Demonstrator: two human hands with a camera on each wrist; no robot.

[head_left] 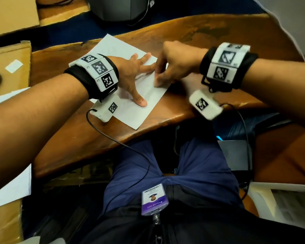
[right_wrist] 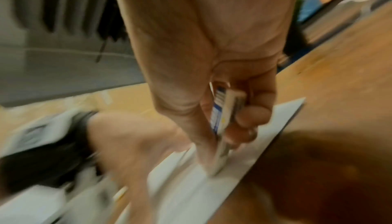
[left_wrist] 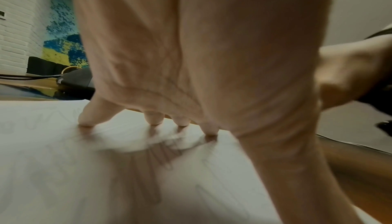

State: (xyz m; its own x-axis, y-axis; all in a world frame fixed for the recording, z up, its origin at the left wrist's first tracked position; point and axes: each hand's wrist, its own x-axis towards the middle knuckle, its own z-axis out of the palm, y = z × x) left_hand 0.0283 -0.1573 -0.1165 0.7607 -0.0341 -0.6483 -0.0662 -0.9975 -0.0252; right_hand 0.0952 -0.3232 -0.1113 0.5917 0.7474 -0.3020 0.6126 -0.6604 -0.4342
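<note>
A white sheet of paper with faint pencil lines lies on the wooden table. My left hand presses it flat, fingers spread straight; in the left wrist view the fingertips touch the paper. My right hand is curled at the sheet's right edge. In the right wrist view it pinches a white eraser with a blue-and-white sleeve, whose lower end meets the paper. The eraser is hidden in the head view. Both wrist views are motion-blurred.
Cardboard boxes stand at the left and a dark rounded object beyond the table. More white paper lies at the lower left. A black cable hangs from my left wrist. The table's near edge runs just below the sheet.
</note>
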